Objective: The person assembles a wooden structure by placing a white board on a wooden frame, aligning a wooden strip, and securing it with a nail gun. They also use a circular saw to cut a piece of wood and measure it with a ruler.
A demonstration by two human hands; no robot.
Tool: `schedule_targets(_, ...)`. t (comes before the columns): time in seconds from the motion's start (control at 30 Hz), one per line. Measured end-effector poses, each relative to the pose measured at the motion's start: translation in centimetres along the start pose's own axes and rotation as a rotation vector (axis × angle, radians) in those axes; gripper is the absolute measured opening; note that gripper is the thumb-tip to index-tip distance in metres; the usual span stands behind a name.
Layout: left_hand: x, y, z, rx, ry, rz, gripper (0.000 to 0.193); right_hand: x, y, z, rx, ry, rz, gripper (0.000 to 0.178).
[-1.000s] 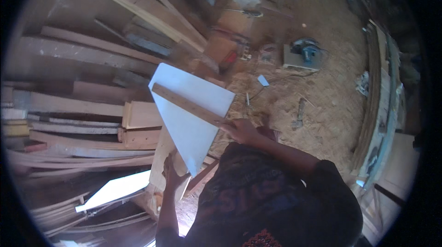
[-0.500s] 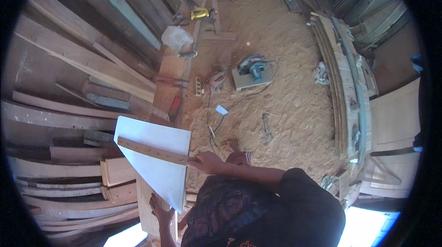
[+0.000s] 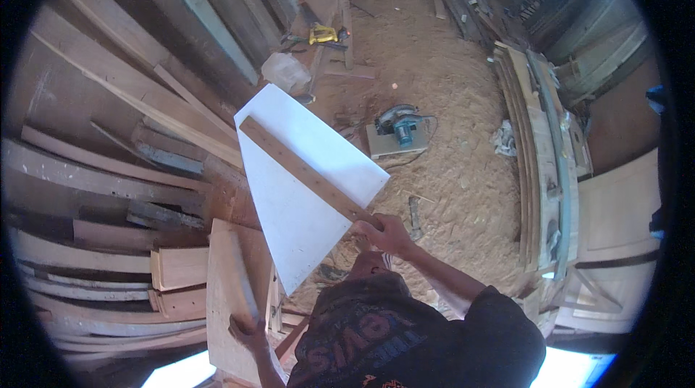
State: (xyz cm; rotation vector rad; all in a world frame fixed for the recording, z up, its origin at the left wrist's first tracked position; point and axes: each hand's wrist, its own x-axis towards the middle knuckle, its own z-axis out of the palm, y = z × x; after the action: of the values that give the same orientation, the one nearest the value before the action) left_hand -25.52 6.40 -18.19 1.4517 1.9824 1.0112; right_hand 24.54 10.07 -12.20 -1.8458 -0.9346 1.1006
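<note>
My right hand (image 3: pixel 384 234) is closed around the near end of a wooden strip (image 3: pixel 304 174) that lies across a large white tapered board (image 3: pixel 300 236). The board is held up, slanting over the floor and the workbench edge. Small dark dots show along the strip. At lower left, my left hand (image 3: pixel 250 335) is closed on the near end of a wooden batten (image 3: pixel 239 276), which is smeared by motion. Beneath the batten is a wide wooden plank (image 3: pixel 224 315) on the bench.
A circular saw (image 3: pixel 402 127) rests on a board on the sawdust-covered floor (image 3: pixel 463 171). Long planks (image 3: pixel 108 185) lean along the left wall. Stacked boards (image 3: pixel 521 156) run along the right. Farther up the bench are a yellow-handled tool (image 3: pixel 322 35) and a crumpled clear bag (image 3: pixel 286 72).
My right hand has moved right and lifted and turned the white board with its strip off the bench plank. My left hand now holds a batten over the plank.
</note>
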Motion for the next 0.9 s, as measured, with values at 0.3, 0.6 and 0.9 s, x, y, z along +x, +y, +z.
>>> schedule_targets(0.3,-16.8,2.5,-4.3,0.11,0.346,-0.719,0.117,3.6,1.6,11.7,-0.163,-0.486,-0.276,0.035)
schedule_targets(0.6,-35.3,-1.1,-6.3,-0.234,1.05,-1.04,0.09,5.0,5.0,17.2,-0.329,-0.652,-0.379,0.032)
schedule_targets(0.9,-51.4,-27.0,-13.3,-0.007,0.759,-1.273,0.083,0.8,4.0,14.2,-1.25,-0.434,-1.237,0.043)
